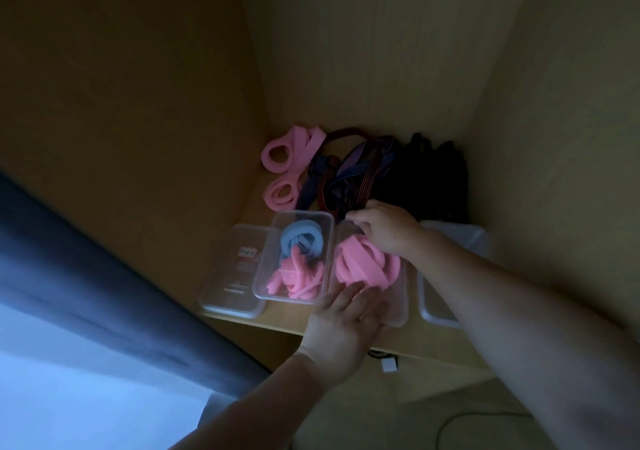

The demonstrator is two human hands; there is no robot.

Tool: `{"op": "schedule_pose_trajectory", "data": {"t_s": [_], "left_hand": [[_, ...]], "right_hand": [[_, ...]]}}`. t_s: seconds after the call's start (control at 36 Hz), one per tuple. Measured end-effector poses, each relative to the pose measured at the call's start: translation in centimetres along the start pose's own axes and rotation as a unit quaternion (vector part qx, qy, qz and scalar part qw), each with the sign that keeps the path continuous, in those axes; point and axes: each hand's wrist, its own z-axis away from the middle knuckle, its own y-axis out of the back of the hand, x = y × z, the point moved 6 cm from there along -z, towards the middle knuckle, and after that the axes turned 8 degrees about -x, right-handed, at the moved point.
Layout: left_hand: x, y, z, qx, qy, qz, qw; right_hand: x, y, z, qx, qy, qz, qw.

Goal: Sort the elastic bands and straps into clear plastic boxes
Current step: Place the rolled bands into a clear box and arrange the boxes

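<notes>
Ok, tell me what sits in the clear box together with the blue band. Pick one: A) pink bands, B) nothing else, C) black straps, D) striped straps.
A: the blue band lies in the clear box with pink bands heaped just in front of it; the striped straps lie behind the box on the shelf.

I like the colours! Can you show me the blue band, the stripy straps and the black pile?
blue band (300, 238): head view, top of its loop.
stripy straps (360, 169): head view, middle of the tangle.
black pile (429, 172): head view, its middle.
</notes>
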Motion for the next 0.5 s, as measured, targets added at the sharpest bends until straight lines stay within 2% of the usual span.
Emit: {"op": "schedule_pose_trajectory", "data": {"t_s": [0.33, 0.5], "left_hand": [[-0.4, -1.0, 0.5, -0.005, -0.013, 0.004, 1.0], [-0.6, -1.7, -0.2, -0.02, -0.01, -0.022, 1.0]], "right_hand": [[-0.5, -0.3, 0.2, -0.002, 0.009, 0.066, 0.998], [0.4, 0.3, 0.4, -0.001, -0.025, 0.074, 0.997]]}}
